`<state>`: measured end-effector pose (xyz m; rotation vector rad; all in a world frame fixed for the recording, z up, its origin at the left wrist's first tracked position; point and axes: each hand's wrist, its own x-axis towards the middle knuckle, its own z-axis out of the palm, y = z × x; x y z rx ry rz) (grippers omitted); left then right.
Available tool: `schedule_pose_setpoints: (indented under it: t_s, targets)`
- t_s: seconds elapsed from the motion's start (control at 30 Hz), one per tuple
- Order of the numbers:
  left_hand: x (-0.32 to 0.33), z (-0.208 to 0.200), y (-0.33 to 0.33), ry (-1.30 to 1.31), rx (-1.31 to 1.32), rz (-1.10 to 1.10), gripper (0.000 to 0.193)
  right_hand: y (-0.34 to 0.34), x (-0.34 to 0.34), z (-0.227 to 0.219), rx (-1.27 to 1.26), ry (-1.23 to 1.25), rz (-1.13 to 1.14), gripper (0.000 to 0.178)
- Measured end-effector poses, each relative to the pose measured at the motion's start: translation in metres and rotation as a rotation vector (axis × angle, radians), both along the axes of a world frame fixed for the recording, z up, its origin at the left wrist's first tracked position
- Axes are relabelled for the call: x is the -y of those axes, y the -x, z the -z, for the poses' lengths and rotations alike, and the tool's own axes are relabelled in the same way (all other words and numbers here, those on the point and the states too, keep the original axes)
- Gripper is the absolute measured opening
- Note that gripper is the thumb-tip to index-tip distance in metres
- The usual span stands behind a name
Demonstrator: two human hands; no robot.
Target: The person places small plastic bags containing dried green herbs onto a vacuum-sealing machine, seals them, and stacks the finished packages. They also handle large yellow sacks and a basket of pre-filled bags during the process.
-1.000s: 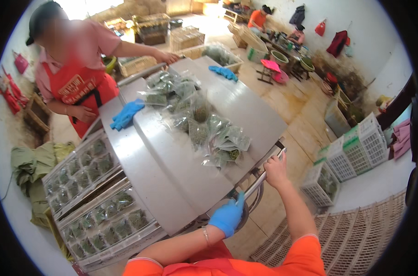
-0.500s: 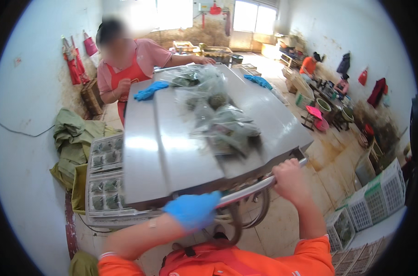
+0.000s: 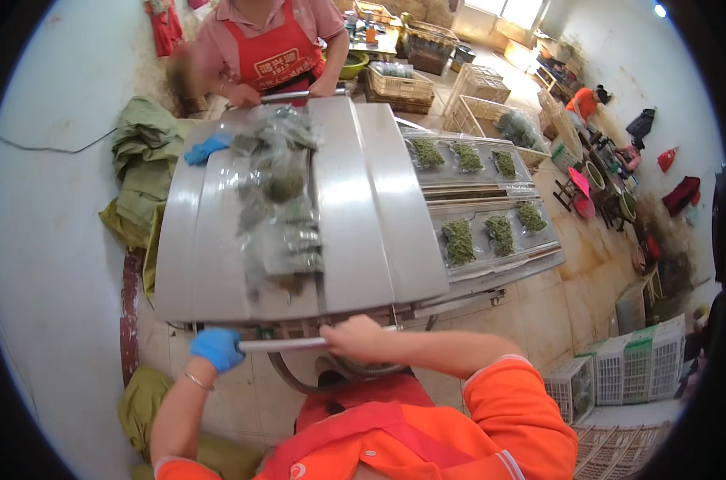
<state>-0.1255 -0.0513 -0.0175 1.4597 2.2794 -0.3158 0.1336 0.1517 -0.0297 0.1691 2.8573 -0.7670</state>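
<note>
Both hands, gloved left hand (image 3: pixel 217 349) and bare right hand (image 3: pixel 355 338), clasp the near handle (image 3: pixel 287 344), the lid (image 3: pixel 299 216) having swung left, baring the right-hand trays (image 3: pixel 491 216)

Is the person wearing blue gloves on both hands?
No, only the left hand wears a blue glove; the right hand is bare, and both hold the metal handle bar.
</note>
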Motion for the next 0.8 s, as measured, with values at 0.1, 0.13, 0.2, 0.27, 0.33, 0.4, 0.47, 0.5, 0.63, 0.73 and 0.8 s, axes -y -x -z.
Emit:
schedule_pose_setpoints:
  t_s: [0.1, 0.13, 0.2, 0.27, 0.33, 0.4, 0.47, 0.5, 0.63, 0.73, 0.8]
  targets:
    - [0.015, 0.044, 0.01, -0.001, 0.097, 0.06, 0.02, 0.008, 0.013, 0.027, 0.144, 0.067, 0.026, 0.027]
    - [0.022, 0.047, 0.009, 0.001, 0.115, 0.063, 0.019, 0.012, 0.018, 0.031, 0.199, 0.07, 0.023, 0.027]
    - [0.028, 0.047, 0.006, -0.057, 0.13, 0.028, 0.017, 0.018, 0.02, 0.026, 0.275, 0.103, 0.032, 0.025]
    - [0.035, 0.058, 0.007, -0.095, 0.135, 0.077, 0.015, 0.017, 0.023, 0.029, 0.259, 0.116, 0.061, 0.024]
    - [0.032, 0.054, 0.007, -0.138, 0.133, 0.111, 0.013, 0.012, 0.028, 0.036, 0.242, 0.116, 0.079, 0.023]
    - [0.032, 0.059, 0.011, -0.222, 0.14, 0.131, 0.014, 0.013, 0.029, 0.035, 0.205, 0.085, 0.092, 0.02]
    - [0.033, 0.059, 0.011, -0.255, 0.134, 0.133, 0.015, 0.016, 0.029, 0.036, 0.18, 0.032, 0.083, 0.018]
    - [0.028, 0.057, 0.011, -0.247, 0.129, 0.134, 0.016, 0.015, 0.029, 0.041, 0.147, 0.03, 0.083, 0.019]
    - [0.018, 0.04, 0.018, -0.21, 0.122, 0.237, 0.024, 0.004, 0.029, 0.022, -0.153, -0.023, 0.233, 0.022]
    - [-0.007, -0.018, -0.036, -0.525, 0.169, 0.549, 0.033, -0.048, 0.012, -0.004, -0.565, 0.006, 0.366, 0.029]
    - [-0.036, -0.032, -0.097, -0.659, 0.238, 0.717, 0.035, -0.102, -0.019, -0.015, -0.683, 0.012, 0.478, 0.029]
